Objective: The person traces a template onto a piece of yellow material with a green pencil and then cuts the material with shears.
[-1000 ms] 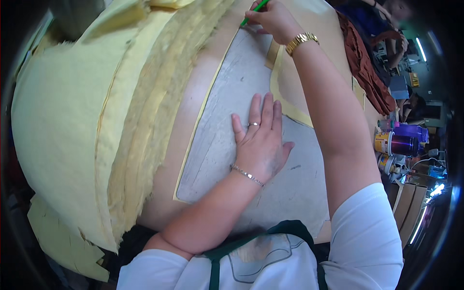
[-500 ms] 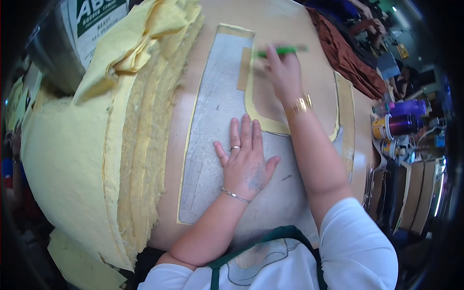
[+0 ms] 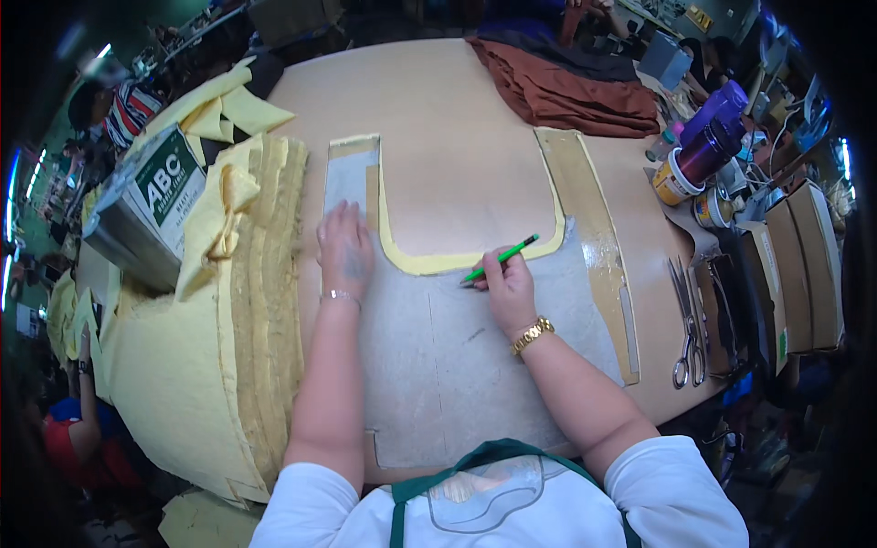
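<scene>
A large U-shaped grey pattern board [image 3: 411, 365] with brown-taped edges lies on the table. A yellow sheet [image 3: 429, 265] shows from under it as a band along the inner curve. My left hand [image 3: 345, 248] rests flat on the board's left arm, fingers stretched forward and close together. In my right hand [image 3: 512, 290] is a green pencil [image 3: 502, 258], gripped between thumb and fingers. It slants with its dark end up to the right and its lower end over the board, just below the yellow band. My right hand sits on the board.
A thick stack of yellow fabric [image 3: 183, 365] stands at the left, with a metal can [image 3: 137, 228] on it. Brown cloth [image 3: 575, 87] lies at the far right. Scissors [image 3: 687, 342], tubs [image 3: 674, 178] and a purple bottle [image 3: 713, 146] line the right edge.
My left hand has moved from the board's middle onto its left arm. My right hand has brought the pencil from the inner left edge to the curve's bottom. The head view has shifted.
</scene>
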Tool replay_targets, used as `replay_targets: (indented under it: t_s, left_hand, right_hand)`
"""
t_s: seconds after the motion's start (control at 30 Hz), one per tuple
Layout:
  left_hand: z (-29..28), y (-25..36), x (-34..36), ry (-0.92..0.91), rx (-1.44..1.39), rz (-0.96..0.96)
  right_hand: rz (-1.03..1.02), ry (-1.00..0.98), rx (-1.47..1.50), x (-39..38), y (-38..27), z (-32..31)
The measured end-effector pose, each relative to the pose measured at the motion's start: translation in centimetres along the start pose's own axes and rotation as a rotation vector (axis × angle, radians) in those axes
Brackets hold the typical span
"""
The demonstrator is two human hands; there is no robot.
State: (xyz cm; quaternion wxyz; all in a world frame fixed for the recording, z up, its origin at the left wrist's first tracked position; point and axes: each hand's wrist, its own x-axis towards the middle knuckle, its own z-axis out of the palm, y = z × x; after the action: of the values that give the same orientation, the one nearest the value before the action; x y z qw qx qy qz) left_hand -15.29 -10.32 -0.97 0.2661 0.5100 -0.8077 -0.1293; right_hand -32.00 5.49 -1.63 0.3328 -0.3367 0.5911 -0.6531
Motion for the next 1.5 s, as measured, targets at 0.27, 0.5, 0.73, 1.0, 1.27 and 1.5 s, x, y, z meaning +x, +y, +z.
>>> replay_targets:
  t_s: [0.27, 0.5, 0.73, 1.0, 1.27, 1.5]
  left_hand:
    - [2.7, -0.5, 9.6, -0.149, 0.245, -0.196]
    - [3.4, -1.2, 8.9, -0.251, 0.227, -0.260]
    - [2.9, -0.9, 9.9, -0.252, 0.248, -0.239]
    - [2.9, -1.1, 9.8, -0.214, 0.194, -0.242]
    - [2.8, -1.3, 9.9, -0.244, 0.241, -0.243]
    - [3.0, -1.0, 10.1, -0.249, 0.230, -0.232]
  right_hand:
    - [0.000, -0.011, -0.015, -0.4, 0.1, -0.3]
    - [0.129, -0.139, -0.003, 8.0, -2.6, 4.8]
    - [-0.241, -0.263, -0.099, 26.0, 1.2, 18.3]
    - [-0.218, -0.332, -0.107, 26.6, 2.8, 20.7]
    - [-0.299, -0.387, -0.324, 27.6, 2.6, 18.0]
    - [-0.286, -0.379, -0.427, 27.0, 1.9, 19.6]
